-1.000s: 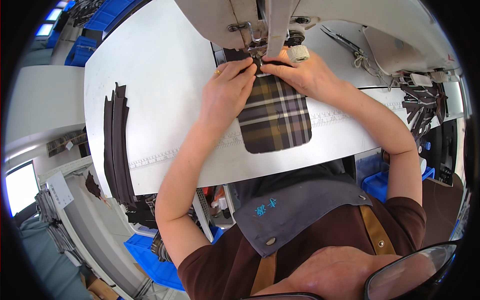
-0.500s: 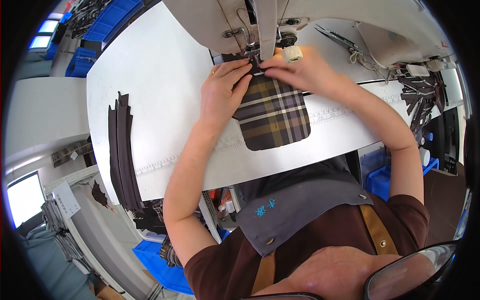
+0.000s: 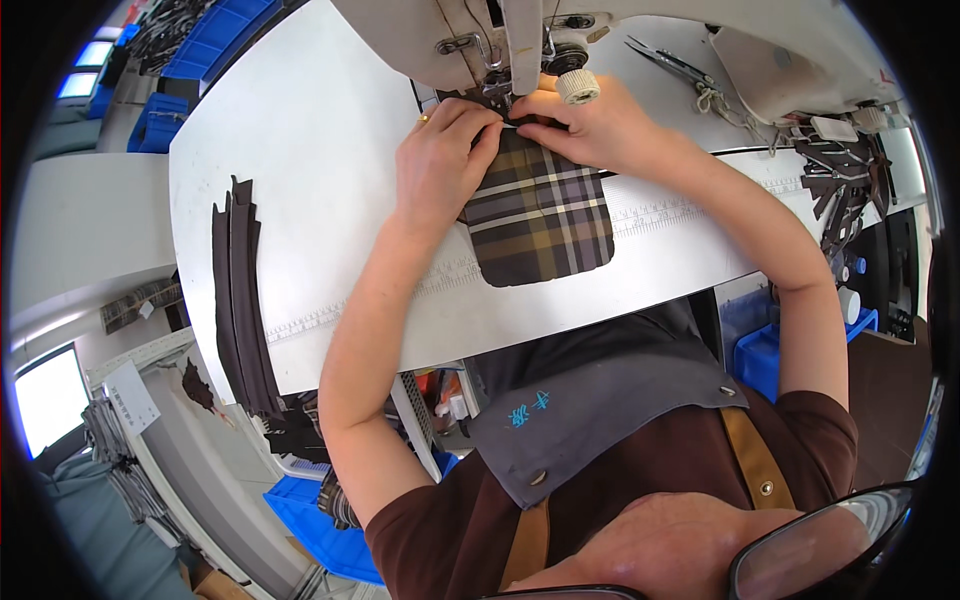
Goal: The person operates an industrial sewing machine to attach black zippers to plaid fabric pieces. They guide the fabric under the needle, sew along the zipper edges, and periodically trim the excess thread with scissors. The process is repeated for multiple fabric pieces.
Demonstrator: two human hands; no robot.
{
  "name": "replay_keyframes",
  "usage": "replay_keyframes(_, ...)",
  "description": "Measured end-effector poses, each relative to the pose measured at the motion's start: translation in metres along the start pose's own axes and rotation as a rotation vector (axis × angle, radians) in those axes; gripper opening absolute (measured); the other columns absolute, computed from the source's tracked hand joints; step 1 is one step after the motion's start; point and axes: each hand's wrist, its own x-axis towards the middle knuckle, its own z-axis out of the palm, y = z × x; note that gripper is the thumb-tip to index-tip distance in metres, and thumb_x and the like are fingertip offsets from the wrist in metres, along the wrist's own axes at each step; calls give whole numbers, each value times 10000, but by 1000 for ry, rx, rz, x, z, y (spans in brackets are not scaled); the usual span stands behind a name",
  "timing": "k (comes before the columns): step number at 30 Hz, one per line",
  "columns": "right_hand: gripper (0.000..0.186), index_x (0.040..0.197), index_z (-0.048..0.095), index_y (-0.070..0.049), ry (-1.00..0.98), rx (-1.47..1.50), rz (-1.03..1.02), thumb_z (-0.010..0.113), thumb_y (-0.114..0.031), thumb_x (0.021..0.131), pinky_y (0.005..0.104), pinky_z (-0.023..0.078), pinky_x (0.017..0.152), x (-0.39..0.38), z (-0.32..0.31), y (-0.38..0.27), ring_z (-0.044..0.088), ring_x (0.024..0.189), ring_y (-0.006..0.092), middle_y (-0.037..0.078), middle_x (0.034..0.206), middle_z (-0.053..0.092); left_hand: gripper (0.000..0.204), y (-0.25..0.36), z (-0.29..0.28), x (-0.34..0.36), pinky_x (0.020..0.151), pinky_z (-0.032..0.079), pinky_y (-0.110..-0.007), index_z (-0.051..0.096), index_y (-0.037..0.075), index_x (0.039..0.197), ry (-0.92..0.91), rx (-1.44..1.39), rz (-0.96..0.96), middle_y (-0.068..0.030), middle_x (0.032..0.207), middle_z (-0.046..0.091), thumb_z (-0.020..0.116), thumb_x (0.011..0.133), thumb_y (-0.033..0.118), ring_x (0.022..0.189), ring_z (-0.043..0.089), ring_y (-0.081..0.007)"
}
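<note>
Pinching plaid fabric piece (image 3: 540, 215) at sewing machine (image 3: 500, 40), left hand (image 3: 440, 160) and right hand (image 3: 590, 125) fingers; blue bins (image 3: 760, 350) nearby, contents hidden.

Both forearms reach up toward twelve o'clock; left hand (image 3: 440, 160) and right hand (image 3: 590, 125) lie palm-down, fingertips pinched together, nearly touching.

One plaid fabric piece (image 3: 540, 215); one sewing machine (image 3: 520, 40); dark strips (image 3: 240, 300), perhaps three; two hands.

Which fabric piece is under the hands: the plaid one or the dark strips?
The plaid pocket piece; both hands pinch its top edge at the needle. The dark brown strips lie untouched at the table's left.
</note>
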Motion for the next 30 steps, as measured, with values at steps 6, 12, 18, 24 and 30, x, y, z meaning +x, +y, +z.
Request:
replay_keyframes(6,137,877,633,-70,-42,-56,14,638,-177,792,367,489,603,3,0,-3,611,695,259,108,728,602,74,3,-2,2,643,488,-332,647,71,801,-21,-25,-105,-35,813,620,671,749,118,748,602,-232)
replay_keyframes(12,165,856,635,-54,58,-33,141,634,-210,802,349,489,588,4,17,-2,617,643,264,109,657,602,84,3,-3,3,678,485,-343,655,51,820,-52,-67,-118,-53,816,630,653,776,123,792,603,-252)
replay_keyframes(18,242,939,651,-17,-310,296,308,639,-217,803,325,508,663,-1,-34,-22,650,759,212,113,852,663,91,4,-4,3,719,468,-331,666,24,839,-48,-303,-351,-83,840,642,664,779,93,820,596,-248)
replay_keyframes(24,223,967,595,-39,25,-318,-399,634,-162,785,357,514,648,-33,8,-41,649,763,217,102,847,649,118,2,-4,4,765,449,-258,673,17,920,-122,-313,-344,-67,888,639,646,822,78,811,573,-152)
replay_keyframes(30,99,869,596,-42,184,180,-11,624,-122,817,356,490,527,3,27,-66,628,616,254,105,698,626,123,-27,-22,15,811,457,-267,674,-16,918,-321,-506,-310,-90,942,649,639,811,33,887,594,-177)
